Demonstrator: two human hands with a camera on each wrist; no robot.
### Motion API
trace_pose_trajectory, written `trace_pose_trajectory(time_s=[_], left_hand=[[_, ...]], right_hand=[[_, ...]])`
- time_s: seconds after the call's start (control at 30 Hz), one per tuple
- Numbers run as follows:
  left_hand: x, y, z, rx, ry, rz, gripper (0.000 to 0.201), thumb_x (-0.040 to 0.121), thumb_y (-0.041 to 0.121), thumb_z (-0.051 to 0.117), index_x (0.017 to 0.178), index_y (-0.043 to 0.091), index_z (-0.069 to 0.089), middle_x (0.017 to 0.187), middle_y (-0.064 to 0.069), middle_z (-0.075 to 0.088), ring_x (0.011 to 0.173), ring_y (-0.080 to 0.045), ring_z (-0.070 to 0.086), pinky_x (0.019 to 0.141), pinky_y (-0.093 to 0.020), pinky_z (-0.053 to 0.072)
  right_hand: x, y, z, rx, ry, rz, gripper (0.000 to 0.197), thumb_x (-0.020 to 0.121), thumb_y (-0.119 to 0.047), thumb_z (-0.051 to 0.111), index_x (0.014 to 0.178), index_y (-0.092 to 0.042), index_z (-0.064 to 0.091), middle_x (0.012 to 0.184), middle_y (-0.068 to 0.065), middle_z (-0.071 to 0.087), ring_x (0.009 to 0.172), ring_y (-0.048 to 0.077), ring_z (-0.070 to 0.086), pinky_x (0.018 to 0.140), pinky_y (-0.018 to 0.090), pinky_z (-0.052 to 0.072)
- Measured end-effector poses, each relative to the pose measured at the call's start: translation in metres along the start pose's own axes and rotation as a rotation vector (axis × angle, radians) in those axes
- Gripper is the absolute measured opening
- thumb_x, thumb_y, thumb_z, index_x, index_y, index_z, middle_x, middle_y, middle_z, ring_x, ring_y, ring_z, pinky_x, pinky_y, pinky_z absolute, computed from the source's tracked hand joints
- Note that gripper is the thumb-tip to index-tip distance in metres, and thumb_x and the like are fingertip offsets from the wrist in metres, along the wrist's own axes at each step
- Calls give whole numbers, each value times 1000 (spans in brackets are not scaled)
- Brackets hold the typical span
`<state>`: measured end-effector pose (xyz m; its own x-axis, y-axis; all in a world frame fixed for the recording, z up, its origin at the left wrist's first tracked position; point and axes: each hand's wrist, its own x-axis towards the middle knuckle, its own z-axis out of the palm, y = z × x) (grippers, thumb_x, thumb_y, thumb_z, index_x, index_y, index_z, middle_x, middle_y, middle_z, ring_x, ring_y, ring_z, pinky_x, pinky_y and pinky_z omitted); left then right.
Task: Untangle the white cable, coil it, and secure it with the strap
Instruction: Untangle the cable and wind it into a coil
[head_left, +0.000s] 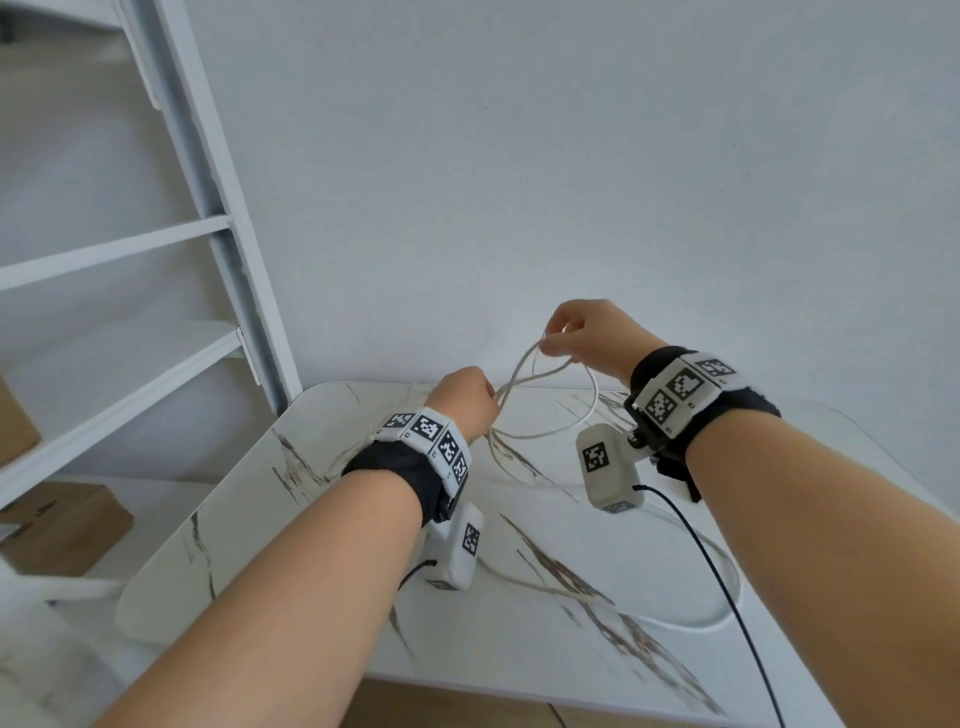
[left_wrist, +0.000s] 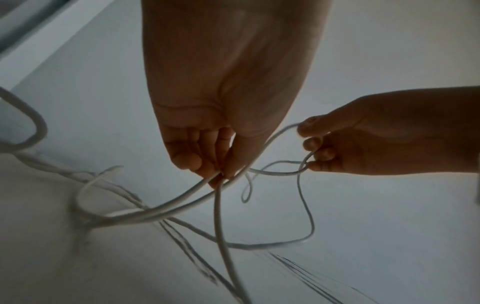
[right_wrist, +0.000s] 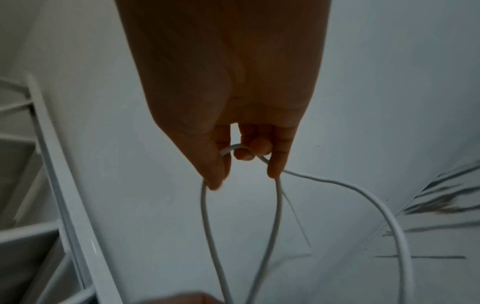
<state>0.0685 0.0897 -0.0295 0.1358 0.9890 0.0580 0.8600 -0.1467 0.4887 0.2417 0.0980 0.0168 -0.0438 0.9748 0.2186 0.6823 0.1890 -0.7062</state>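
Observation:
The white cable (head_left: 540, 376) hangs in loops between my two hands above the marble table (head_left: 519, 613). My left hand (head_left: 465, 397) grips several strands bunched in its curled fingers (left_wrist: 207, 162). Higher and to the right, my right hand (head_left: 576, 332) pinches the top of one loop between thumb and fingers (right_wrist: 275, 168). In the right wrist view the cable (right_wrist: 205, 205) drops from that pinch as two strands. More cable (head_left: 717, 618) trails over the table at the right. In the left wrist view cable loops (left_wrist: 306, 216) sag to the tabletop. No strap is visible.
A white shelf unit (head_left: 218, 270) stands at the left against the wall, with cardboard boxes (head_left: 67, 525) on its lower level. A black wire (head_left: 727, 597) runs from the right wrist camera across the table's right side.

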Motion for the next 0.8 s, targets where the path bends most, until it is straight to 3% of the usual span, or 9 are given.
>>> trace_pose_trajectory(time_s=[0.07,0.13,0.23,0.37,0.47,0.53,0.67,0.8], left_hand=[[0,-8,-3,4,-13,-25,10,93,8,49,89,7,58,93,-12,64,91,-27,57,75,-28,41],[-2,-15,-4,-8,-18,-56,8,94,13,51,95,5,54,88,-8,60,95,-28,57,77,-30,41],[-4,-24,-4,-14,-13,-90,30,93,18,55,117,1,51,113,-14,63,105,-31,59,81,-32,44],[-3,-16,-7,-176,6,-26,48,84,18,67,130,19,50,129,-8,50,112,-24,55,88,-28,44],[-4,3,-14,-302,22,75,55,85,31,69,136,28,49,134,-7,47,120,-23,51,102,-33,42],[-5,13,-17,-323,-4,88,54,89,36,64,139,27,47,138,-6,46,124,-24,50,105,-33,40],[-6,21,-22,-383,-6,83,49,94,30,58,140,19,47,140,-5,48,125,-22,50,98,-27,38],[-8,26,-25,-414,-41,112,31,94,26,59,121,10,62,124,-4,60,114,-20,56,86,-24,39]], right_hand=[[-2,-5,-11,243,129,28,20,87,-25,67,73,-12,59,73,2,56,65,17,55,72,36,52],[-1,-8,-22,440,268,77,29,89,-28,63,67,-10,57,68,2,54,56,17,53,79,42,55],[-2,-14,-36,587,404,106,34,89,-31,61,63,-10,56,63,0,54,46,16,51,80,42,57],[-4,-21,-36,563,398,86,37,90,-33,58,61,-10,56,62,2,53,46,20,51,73,40,57],[-7,-29,-32,615,388,54,40,92,-32,57,59,-9,54,62,3,51,50,22,51,69,37,56],[-9,-33,-31,669,391,30,41,93,-33,56,59,-9,55,62,3,51,49,20,53,75,39,58],[-11,-36,-37,788,406,-9,44,95,-31,56,59,-7,53,60,5,49,45,16,54,82,48,59],[-14,-38,-44,833,425,-32,48,96,-33,54,56,-6,51,59,6,49,51,23,58,83,46,59]])
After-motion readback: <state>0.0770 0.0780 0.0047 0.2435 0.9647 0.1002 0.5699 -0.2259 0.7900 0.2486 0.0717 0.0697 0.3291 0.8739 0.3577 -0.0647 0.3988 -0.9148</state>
